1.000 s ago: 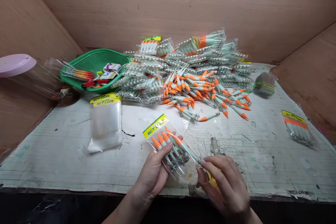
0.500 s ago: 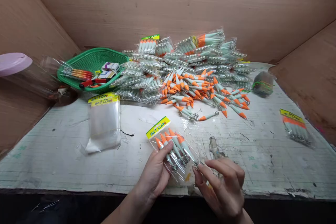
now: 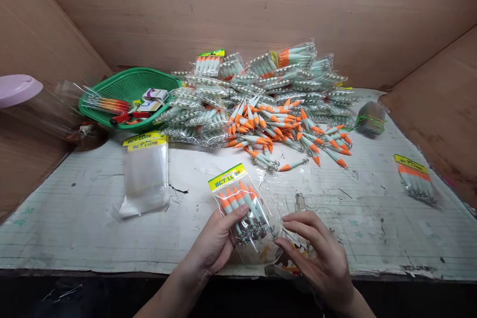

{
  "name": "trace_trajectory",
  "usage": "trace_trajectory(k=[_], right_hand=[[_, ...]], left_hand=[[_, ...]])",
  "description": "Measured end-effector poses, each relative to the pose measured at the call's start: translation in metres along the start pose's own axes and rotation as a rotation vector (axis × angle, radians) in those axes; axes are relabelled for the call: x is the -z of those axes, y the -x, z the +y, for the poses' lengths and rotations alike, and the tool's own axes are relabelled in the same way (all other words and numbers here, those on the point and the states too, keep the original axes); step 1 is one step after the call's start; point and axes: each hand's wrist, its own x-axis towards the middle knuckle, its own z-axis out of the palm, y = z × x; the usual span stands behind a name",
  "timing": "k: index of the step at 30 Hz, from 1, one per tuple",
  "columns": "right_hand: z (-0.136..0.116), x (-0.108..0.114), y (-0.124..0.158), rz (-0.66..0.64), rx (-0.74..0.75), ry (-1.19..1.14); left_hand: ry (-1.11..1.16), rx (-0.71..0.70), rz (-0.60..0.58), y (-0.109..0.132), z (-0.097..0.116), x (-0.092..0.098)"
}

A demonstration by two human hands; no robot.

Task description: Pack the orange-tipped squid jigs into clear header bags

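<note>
My left hand (image 3: 216,241) is closed around the lower left part of a clear plastic bag (image 3: 242,253), its thumb lying across the front. A yellow-and-green header reading "BCT LURE" tops the bag. Inside are several orange-tipped, pale squid lures (image 3: 238,203), hook ends downward. The rightmost lure (image 3: 255,203) lies slanted, with its hooks (image 3: 273,232) at the bag's lower right side. Beside those hooks is my right hand (image 3: 320,253), thumb and forefinger apart. Whether its fingertips touch the hooks or the bag edge is hard to tell.
Loose lures (image 3: 279,124) lie heaped beyond my hands, before a pile of filled bags (image 3: 201,87). Flat unfilled bags (image 3: 145,174) are stacked at left, near a green basket (image 3: 130,79). One filled bag (image 3: 415,179) lies at right, below a dark wrapped bundle (image 3: 370,119).
The rightmost lure sits slightly farther into the bag. My right thumb and forefinger have spread from around its hooks. The bag has turned a little more upright in my left hand.
</note>
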Motion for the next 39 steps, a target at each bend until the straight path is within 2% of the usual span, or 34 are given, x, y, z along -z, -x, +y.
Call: trace_trajectory(k=[4,7,12,20,22,23,24,26,27,28,30,31,32,36,39], right_hand=[[0.002,-0.004,-0.001,-0.113,-0.130,-0.122],[0.002,-0.010,0.002,-0.129,-0.175,-0.156],[0.002,-0.019,0.009,-0.084,-0.226,-0.135],[0.004,-0.029,0.022,0.026,-0.368,-0.196],[0.007,-0.035,0.023,0.039,-0.391,-0.197],[0.008,-0.038,0.024,0.042,-0.398,-0.188],[0.009,-0.041,0.024,0.045,-0.402,-0.169],[0.011,-0.048,0.026,0.059,-0.399,-0.114],[0.011,-0.050,0.026,0.067,-0.396,-0.089],[0.011,-0.052,0.027,0.073,-0.393,-0.068],[0.009,-0.054,0.027,0.075,-0.384,-0.038],[0.009,-0.054,0.026,0.064,-0.376,-0.024],[0.009,-0.053,0.025,0.050,-0.366,-0.012],[0.011,-0.051,0.022,0.006,-0.372,-0.008],[0.014,-0.050,0.023,0.008,-0.415,-0.054]], left_hand=[[-0.079,0.058,-0.079,-0.005,0.009,0.005],[-0.128,0.052,-0.087,-0.010,0.013,0.007],[-0.177,0.031,-0.053,-0.013,0.010,0.004],[-0.299,0.004,-0.064,-0.018,0.008,0.004],[-0.386,-0.097,-0.048,-0.018,0.007,0.009],[-0.459,-0.208,0.018,-0.016,0.006,0.012],[-0.571,-0.364,0.120,-0.013,0.003,0.016],[-0.935,-0.701,0.302,-0.006,-0.003,0.024],[-1.170,-0.822,0.301,-0.003,-0.007,0.028],[-1.404,-0.894,0.220,-0.001,-0.011,0.032],[-1.741,-0.902,-0.038,-0.001,-0.018,0.035],[-1.829,-0.881,-0.123,-0.004,-0.021,0.035],[-1.881,-0.872,-0.153,-0.009,-0.023,0.035],[-1.968,-0.891,-0.084,-0.029,-0.024,0.030],[-1.975,-0.902,-0.055,-0.033,-0.023,0.025]])
